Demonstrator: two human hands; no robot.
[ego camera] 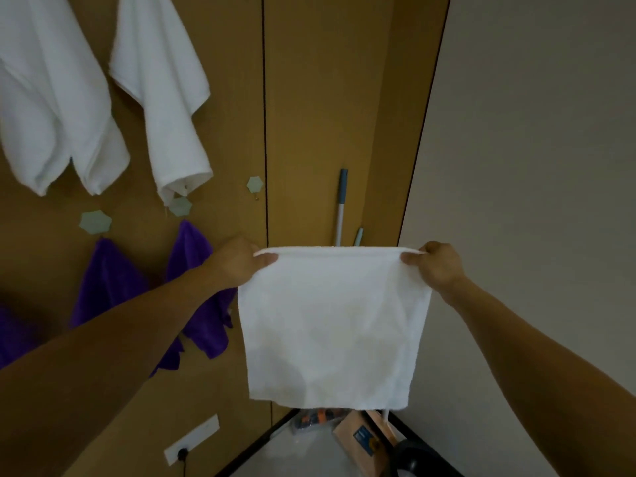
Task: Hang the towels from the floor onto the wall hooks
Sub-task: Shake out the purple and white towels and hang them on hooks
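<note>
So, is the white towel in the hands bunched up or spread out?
Spread out: the left hand and right hand pinch the top corners of the white towel, which hangs flat.

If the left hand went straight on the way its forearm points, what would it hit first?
Probably the brown wall panel, near its dark seam and below the empty hexagonal hook. The left hand pinches the white towel corner; nothing else shows in that line, though depth is unclear.

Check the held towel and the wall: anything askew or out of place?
Nothing serious. The left hand and right hand pinch the held towel level by its top corners. Only oddity: the lower tip of the hung white towel overlaps the green hook below it.
</note>
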